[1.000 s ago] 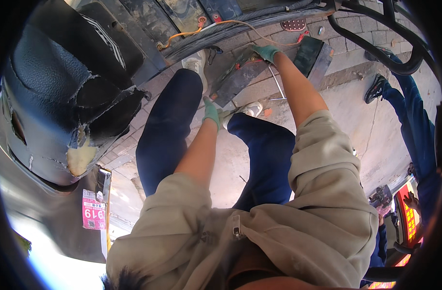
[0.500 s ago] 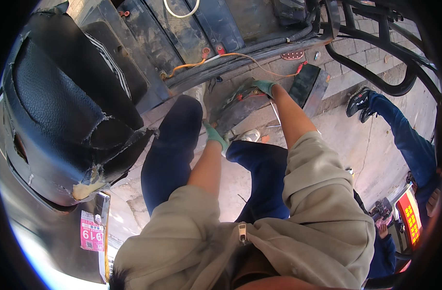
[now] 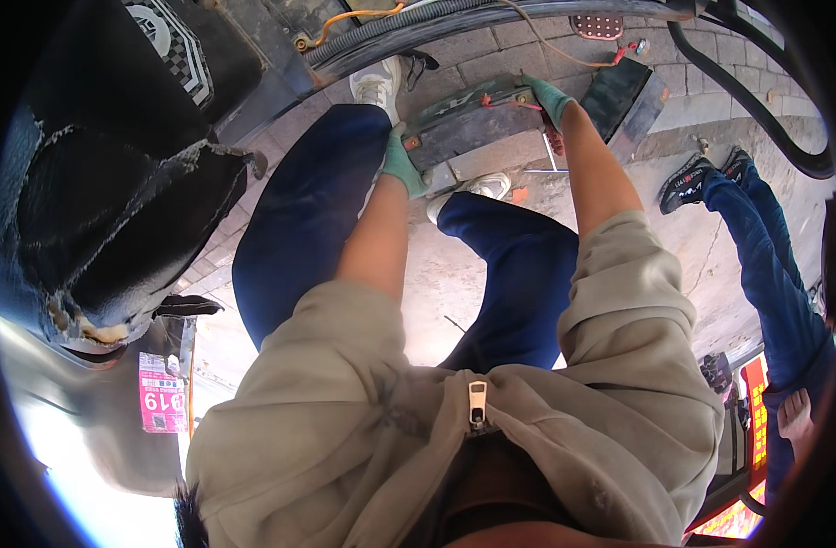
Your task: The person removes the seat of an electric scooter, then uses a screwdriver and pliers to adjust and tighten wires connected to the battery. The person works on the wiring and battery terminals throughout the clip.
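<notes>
Between my two gloved hands is a dark, block-shaped battery (image 3: 483, 131) with a red lead along its top. My left hand (image 3: 405, 166), in a green glove, is closed around its left end, beside my knee. The fingers of my right hand (image 3: 549, 99), also gloved, curl over the far right end. The battery is low, close to the paving, but whether it touches the ground cannot be made out. A second dark battery (image 3: 611, 99) stands on the paving just right of my right hand, with an orange cable (image 3: 564, 50) running to a red clip near it.
Along the top runs a vehicle's frame bar with corrugated conduit (image 3: 381, 38). A torn black seat (image 3: 116, 219) fills the left side. A black tubular rail (image 3: 742, 123) curves at upper right. Another person's legs (image 3: 756, 237) are at the right. A red pedal (image 3: 596, 27) shows above.
My view has shifted, so the row of batteries in the vehicle has mostly left the top of the picture. Both hands remain on the battery, which looks a little more level.
</notes>
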Demonstrator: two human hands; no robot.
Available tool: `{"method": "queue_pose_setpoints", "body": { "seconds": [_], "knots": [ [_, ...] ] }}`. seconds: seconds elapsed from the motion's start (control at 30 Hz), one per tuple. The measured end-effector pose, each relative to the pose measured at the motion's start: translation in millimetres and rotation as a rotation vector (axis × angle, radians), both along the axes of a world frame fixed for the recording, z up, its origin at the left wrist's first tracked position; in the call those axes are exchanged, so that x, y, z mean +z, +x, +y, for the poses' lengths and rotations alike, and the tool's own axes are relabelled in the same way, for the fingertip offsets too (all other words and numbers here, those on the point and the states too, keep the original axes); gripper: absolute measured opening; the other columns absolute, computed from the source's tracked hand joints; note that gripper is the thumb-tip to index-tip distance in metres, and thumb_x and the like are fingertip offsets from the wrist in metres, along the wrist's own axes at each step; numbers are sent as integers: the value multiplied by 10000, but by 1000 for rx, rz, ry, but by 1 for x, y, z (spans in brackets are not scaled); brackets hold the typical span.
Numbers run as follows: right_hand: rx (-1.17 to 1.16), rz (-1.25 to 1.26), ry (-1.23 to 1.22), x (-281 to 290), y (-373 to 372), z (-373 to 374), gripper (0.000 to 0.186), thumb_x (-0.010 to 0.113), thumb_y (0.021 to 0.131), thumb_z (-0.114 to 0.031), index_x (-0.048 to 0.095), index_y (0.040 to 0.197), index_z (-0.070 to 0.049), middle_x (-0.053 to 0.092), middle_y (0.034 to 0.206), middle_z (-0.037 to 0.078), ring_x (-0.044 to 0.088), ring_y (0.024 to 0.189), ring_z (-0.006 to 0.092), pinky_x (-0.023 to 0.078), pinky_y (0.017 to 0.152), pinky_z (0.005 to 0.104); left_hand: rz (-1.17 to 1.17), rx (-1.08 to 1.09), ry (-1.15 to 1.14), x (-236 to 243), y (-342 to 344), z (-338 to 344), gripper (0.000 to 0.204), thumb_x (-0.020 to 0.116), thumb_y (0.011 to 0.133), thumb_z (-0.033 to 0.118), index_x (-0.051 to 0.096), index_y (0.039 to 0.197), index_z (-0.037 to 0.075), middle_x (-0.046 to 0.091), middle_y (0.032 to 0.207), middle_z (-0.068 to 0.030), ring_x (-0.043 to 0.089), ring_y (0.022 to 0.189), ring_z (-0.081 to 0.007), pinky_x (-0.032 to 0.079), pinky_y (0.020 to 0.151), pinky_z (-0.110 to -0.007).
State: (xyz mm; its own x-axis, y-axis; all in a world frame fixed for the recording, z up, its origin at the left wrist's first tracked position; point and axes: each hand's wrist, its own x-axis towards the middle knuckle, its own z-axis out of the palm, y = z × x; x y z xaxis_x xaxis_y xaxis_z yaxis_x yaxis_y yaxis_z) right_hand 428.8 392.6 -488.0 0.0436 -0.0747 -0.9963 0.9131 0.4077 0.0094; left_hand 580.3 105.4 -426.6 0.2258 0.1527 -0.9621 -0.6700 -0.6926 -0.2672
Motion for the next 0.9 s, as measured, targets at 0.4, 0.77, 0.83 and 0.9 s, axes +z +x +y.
{"method": "queue_pose_setpoints", "body": {
  "seconds": [0.4,0.77,0.83,0.9],
  "knots": [
    [-294,60,92,19,53,19,311,628,873,-449,694,793,-155,663,663,-6,589,544,116,456,518,242,-43,-212,-110,-2,-5,6,393,571,710,681,623,884,332,623,793,102,553,729,-139,281,500,-342],
    [-606,220,236,152,102,42,375,665,826,-447,682,983,-108,694,882,82,620,696,204,490,646,337,310,-10,-62,93,5,39,526,609,827,540,642,1140,119,686,1040,-101,662,879,-229,542,770,-385],
    [-661,178,208,196,104,41,410,653,819,-493,675,995,-123,685,873,72,595,683,203,458,605,343,351,22,-37,120,0,40,512,621,837,509,641,1153,107,682,1070,-112,657,919,-243,534,809,-395],
    [-701,138,173,241,110,38,484,619,833,-519,647,1090,-110,661,993,104,555,857,242,401,727,424,340,-2,-59,151,-4,40,474,637,843,479,646,1142,111,677,1070,-108,645,922,-252,522,811,-406]
  ]
}}
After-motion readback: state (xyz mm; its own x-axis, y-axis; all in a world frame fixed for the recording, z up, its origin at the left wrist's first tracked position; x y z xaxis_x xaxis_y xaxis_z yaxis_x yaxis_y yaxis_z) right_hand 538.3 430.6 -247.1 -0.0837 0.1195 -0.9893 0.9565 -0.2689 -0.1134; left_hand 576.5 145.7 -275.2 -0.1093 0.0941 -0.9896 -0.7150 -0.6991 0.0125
